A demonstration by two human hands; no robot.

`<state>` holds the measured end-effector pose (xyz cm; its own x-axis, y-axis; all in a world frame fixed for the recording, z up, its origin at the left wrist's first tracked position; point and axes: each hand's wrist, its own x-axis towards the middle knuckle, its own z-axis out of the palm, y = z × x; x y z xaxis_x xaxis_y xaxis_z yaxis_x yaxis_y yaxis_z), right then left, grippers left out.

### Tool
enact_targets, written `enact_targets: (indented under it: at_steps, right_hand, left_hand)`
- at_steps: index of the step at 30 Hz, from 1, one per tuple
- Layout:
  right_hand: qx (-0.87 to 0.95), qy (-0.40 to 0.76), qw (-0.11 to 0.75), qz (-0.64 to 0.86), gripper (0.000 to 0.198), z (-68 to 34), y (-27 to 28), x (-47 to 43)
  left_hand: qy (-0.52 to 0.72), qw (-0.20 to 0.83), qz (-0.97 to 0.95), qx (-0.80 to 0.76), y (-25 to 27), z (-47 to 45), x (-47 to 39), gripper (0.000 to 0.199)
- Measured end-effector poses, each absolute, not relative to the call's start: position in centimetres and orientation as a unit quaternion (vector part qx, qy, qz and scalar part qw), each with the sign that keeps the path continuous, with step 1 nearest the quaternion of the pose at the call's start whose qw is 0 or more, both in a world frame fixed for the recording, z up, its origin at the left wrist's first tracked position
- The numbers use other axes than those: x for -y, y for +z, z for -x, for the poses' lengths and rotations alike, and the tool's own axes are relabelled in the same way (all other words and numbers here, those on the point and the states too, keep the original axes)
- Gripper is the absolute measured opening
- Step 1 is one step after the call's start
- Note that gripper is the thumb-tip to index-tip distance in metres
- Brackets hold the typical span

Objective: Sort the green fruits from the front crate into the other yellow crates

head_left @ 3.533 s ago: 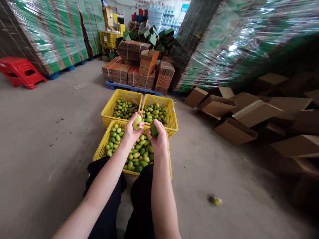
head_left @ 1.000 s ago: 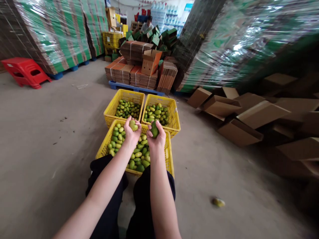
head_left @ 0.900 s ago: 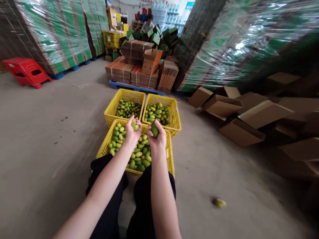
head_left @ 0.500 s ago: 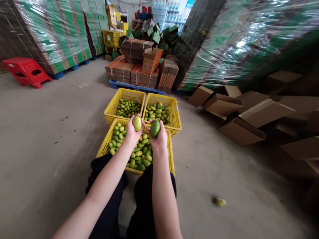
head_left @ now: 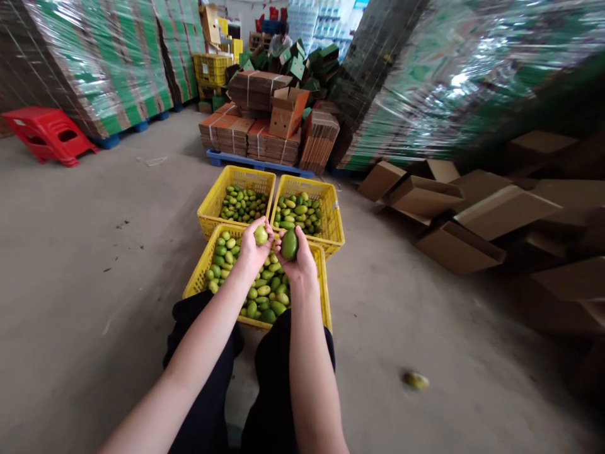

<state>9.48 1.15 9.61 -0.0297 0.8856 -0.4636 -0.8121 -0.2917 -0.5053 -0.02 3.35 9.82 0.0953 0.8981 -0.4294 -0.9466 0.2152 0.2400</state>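
Observation:
My left hand (head_left: pixel 255 246) is closed around a yellow-green mango (head_left: pixel 260 235), its fingers covering part of the fruit. Beside it, my right hand (head_left: pixel 299 255) grips a darker green mango (head_left: pixel 290 244), with the thumb along its right side. Both hands are above the near yellow crate (head_left: pixel 193 275), which holds many loose green and yellowish mangoes (head_left: pixel 263 291). Just beyond stand two more yellow crates, the left one (head_left: pixel 208 214) and the right one (head_left: pixel 334 217), each with mangoes inside. My forearms hide part of the near crate.
A blue pallet (head_left: pixel 265 166) behind the crates bears strapped flat cartons (head_left: pixel 231 135). Open cardboard boxes (head_left: pixel 425 197) lie to the right. A red stool (head_left: pixel 51 135) stands at left. One fruit (head_left: pixel 416 380) lies on the floor. A person (head_left: pixel 282 41) is in the background.
The mango in my left hand has turned and is more covered by the fingers. My right hand has tilted the green mango and shifted slightly left.

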Motion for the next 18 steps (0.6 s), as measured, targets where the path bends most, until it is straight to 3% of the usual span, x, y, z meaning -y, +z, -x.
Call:
enact_targets:
  at_steps: [10, 13, 18]
  right_hand:
    - [0.065, 0.721, 0.608, 0.326, 0.017, -9.88, 9.42, -1.18]
    - [0.031, 0.735, 0.593, 0.326, 0.024, -9.87, 9.69, -1.11]
    - [-0.002, 0.739, 0.592, 0.321, 0.023, -9.84, 9.70, -1.08]
  left_hand:
    - [0.552, 0.798, 0.111, -0.215, 9.99, 0.93, -2.50, 0.035]
    - [0.554, 0.800, 0.093, -0.211, 10.35, 0.74, -2.56, 0.032]
    - [0.581, 0.780, 0.064, -0.226, 10.78, 0.61, -2.76, 0.008]
